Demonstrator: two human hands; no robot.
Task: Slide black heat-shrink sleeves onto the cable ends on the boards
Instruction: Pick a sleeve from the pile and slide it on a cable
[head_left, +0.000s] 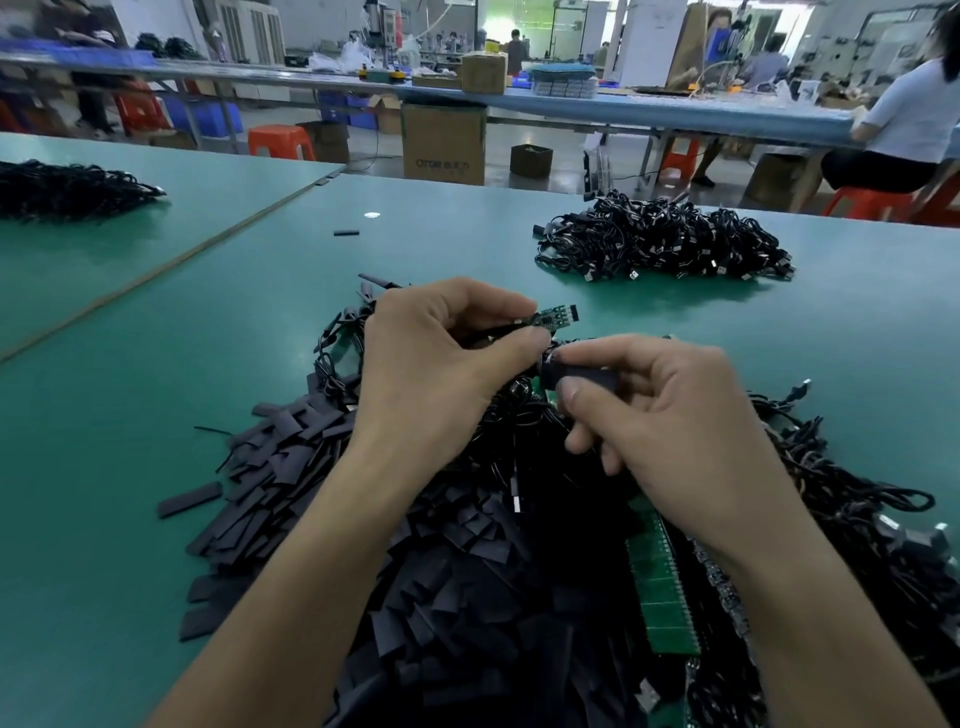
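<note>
The left hand (441, 364) has its grip clamped, thumb against forefinger, on a small green board (551, 316) with a black cable running from it. The board is held up above the green counter (156, 364).

Just right of it and nearer, the right hand (675, 415) has its grip pinched on one black heat-shrink sleeve (584, 376), whose end sits just beside the left thumb.

To do this step well, the sleeve likely needs a squeeze on its edges so the flat mouth opens. It should then line up squarely with the board before sliding, since a crooked start could snag on a corner.

Under the hands lies a tangle of cables (519, 415). A loose heap of sleeves (415, 545) lies near left, and another cable heap (665, 244) far right. None of these sits in a container.

On the floor beyond the counter stands a cardboard box (444, 145); its contents cannot be seen.
</note>
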